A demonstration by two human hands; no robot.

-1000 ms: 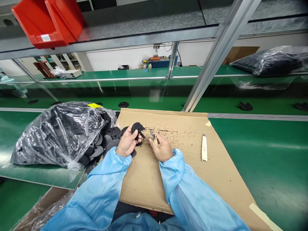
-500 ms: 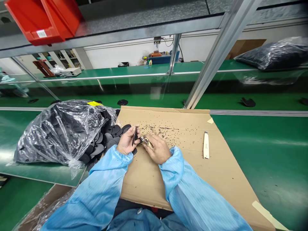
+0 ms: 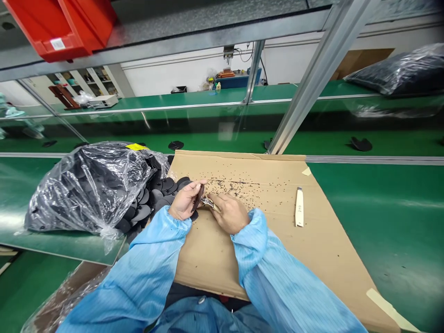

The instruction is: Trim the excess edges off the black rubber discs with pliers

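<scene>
My left hand (image 3: 185, 201) pinches a thin black disc (image 3: 198, 199), tilted nearly on edge. Closed around the handles of small nippers (image 3: 210, 203), my right hand (image 3: 229, 213) keeps their metal jaws against or just beside the disc's lower right edge; exact contact is too small to tell. Under both hands lies a cardboard sheet (image 3: 277, 259), sprinkled with tiny black bits (image 3: 232, 185) beyond the hands. More black discs (image 3: 157, 196) are heaped left of my left hand, spilling from a clear plastic bag (image 3: 83, 189).
A cream-handled cutter (image 3: 299, 207) lies on the cardboard at the right. A slanted metal post (image 3: 305, 78) rises behind the sheet. Overhead, a red bin (image 3: 65, 27) sits on a shelf. Another filled bag (image 3: 402, 69) rests at the far right.
The disc in my left hand has turned, showing more of its flat face. My right hand and the nippers stay close by it. The whole view has shifted slightly.
</scene>
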